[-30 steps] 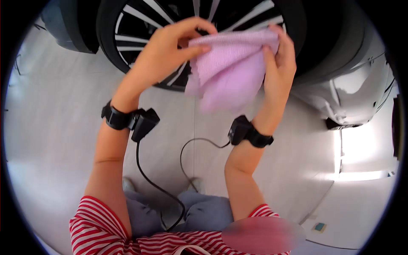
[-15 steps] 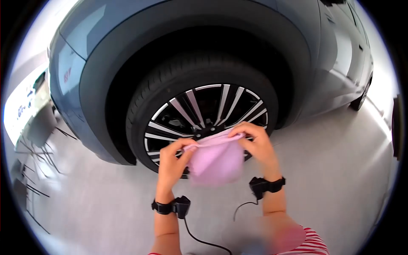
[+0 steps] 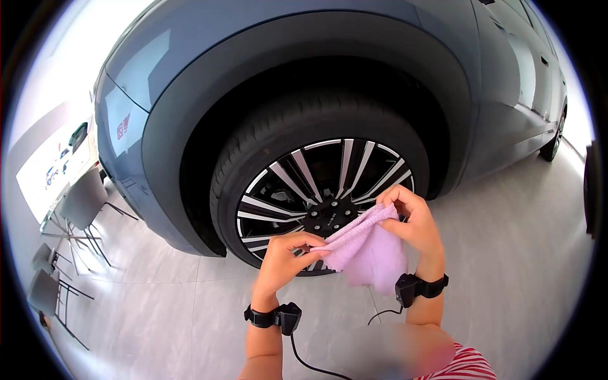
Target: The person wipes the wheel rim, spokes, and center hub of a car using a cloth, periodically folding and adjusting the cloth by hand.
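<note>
A pink-purple cloth (image 3: 373,250) hangs in folds between my two hands, in front of the lower part of a car wheel (image 3: 316,171) with black and silver spokes. My left hand (image 3: 287,258) pinches the cloth's left corner between thumb and fingers. At the upper right end of the cloth, my right hand (image 3: 411,218) is closed on its edge, held a little higher than the left. The cloth's lower part hangs loose. Each wrist wears a black strap with a small black device and a cable.
The blue-grey car's fender (image 3: 304,38) and dark wheel arch (image 3: 171,152) rise over the wheel. Grey chairs (image 3: 85,196) and a table with a lit picture behind stand at the far left. Pale floor tiles (image 3: 158,304) lie below. A rear wheel shows at the far right.
The view has tilted up from my legs and the floor to the wheel and fender. The cloth stays in both hands and now slants up to the right, with its lower part hanging to the right.
</note>
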The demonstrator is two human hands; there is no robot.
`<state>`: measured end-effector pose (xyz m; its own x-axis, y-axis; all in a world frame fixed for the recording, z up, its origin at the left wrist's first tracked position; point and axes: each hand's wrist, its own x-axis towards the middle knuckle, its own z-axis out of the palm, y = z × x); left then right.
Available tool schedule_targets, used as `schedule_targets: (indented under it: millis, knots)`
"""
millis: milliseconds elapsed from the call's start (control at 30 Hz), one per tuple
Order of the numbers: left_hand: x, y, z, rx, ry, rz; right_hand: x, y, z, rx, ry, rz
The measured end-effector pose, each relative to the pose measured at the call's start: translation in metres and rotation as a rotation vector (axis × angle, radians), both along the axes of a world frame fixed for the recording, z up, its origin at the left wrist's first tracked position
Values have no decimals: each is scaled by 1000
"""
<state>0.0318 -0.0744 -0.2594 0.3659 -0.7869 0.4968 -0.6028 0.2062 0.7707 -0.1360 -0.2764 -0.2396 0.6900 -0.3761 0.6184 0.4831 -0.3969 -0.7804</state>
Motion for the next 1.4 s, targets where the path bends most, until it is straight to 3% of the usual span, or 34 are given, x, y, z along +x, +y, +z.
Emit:
schedule_targets:
  millis: [300,433,600,867,1033,1233,1333,1400]
  knots:
    - [2,8,4,-104,-4,207,-4,-7,-2,-76,120,41]
    - [12,11,-5,-216,125,165,-5,-3,-1,-153,90,92]
    - [16,18,-4,-177,281,177,-1,-4,1,-212,95,56]
    - [22,21,-2,-154,193,166,22,5,-7,-54,125,36]
    - [20,19,2,5,-134,288,24,-2,-10,-96,161,45]
    - [24,6,-9,38,-228,295,24,-3,-14,-149,159,13]
    - [22,-2,-9,5,-189,303,27,-6,-15,-172,195,-178]
    - [22,-6,-12,1,-107,319,29,-8,-18,-162,205,-167]
